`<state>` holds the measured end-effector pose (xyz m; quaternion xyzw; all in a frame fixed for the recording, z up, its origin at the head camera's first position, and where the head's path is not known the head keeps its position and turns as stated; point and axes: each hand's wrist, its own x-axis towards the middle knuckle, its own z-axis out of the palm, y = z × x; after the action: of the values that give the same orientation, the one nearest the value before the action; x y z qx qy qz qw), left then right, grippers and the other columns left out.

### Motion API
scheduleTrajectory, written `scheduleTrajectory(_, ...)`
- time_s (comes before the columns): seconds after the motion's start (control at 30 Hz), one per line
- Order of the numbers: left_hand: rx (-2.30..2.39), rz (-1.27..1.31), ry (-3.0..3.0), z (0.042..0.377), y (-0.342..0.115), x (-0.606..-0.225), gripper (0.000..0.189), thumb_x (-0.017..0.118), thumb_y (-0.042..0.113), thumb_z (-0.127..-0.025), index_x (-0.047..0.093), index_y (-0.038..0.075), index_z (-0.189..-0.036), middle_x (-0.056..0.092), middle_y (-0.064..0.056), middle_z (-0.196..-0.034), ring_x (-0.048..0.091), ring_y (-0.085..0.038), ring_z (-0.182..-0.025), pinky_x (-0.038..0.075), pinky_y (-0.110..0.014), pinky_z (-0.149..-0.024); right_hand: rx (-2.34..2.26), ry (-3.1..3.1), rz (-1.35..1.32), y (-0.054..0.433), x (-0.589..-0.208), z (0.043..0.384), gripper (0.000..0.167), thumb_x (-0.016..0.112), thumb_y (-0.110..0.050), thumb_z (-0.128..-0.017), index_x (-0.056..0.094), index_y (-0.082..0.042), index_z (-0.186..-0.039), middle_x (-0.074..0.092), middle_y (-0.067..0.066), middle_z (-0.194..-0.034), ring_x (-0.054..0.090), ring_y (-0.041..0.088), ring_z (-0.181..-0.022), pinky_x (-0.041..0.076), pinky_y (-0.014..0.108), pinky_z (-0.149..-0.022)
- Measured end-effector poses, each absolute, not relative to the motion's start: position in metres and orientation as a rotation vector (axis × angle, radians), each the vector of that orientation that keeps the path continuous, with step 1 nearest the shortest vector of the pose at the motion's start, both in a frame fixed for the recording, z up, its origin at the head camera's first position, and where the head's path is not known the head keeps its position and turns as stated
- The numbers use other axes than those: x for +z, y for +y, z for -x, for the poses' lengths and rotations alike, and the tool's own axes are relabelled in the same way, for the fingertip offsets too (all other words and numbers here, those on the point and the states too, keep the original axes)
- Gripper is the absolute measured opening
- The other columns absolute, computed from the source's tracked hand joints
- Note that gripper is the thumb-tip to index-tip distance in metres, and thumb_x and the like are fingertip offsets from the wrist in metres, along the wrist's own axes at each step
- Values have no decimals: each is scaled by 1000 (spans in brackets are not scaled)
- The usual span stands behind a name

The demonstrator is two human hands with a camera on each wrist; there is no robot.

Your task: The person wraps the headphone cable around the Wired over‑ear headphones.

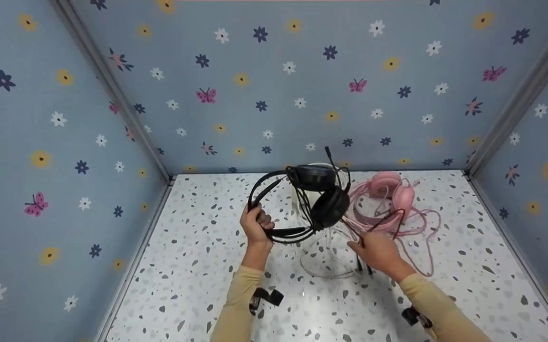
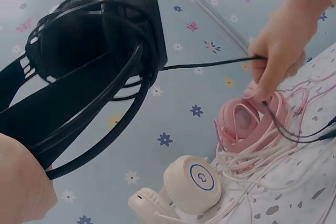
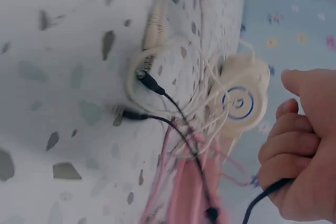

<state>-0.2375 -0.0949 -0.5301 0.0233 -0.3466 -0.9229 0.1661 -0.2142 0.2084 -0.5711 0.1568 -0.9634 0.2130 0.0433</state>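
Observation:
My left hand grips the headband of a black headset, raised above the table with its earcups toward the right. Black cord is wound about the earcups, and a thin microphone boom sticks up from it. A length of the black cable runs from the earcups to my right hand, whose fingers curl round it. Below that hand dangle two black cable plugs, close over the tabletop. In the left wrist view, part of my left hand shows at the lower left edge.
A pink headset with coiled pink cable lies at the back right of the speckled table. Behind the black headset, a white headset lies with loose white cables. Flower-patterned panels wall the table at the back and sides.

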Motion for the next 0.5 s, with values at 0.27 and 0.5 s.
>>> scheduleTrajectory(0.27, -2373, -299, -1121, 245, -105, -544, 24, 52, 4, -90, 40, 12, -70, 27, 4, -55, 27, -6, -43, 28, -19, -40, 99, -2724, -933, 181, -557, 156, 24, 68, -24, -89, 49, -11, -83, 37, -2, -50, 40, 19, -38, 30, 37, -34)
scheduleTrajectory(0.5, -2045, -322, -1476, 242, -108, -557, 17, 56, 3, -87, 49, 10, -73, 36, 1, -55, 33, -10, -42, 33, -23, -39, -32, -2605, -1190, 168, -508, 122, 21, 70, -9, -77, 50, -15, -76, 36, -3, -49, 38, 18, -37, 27, 35, -33)
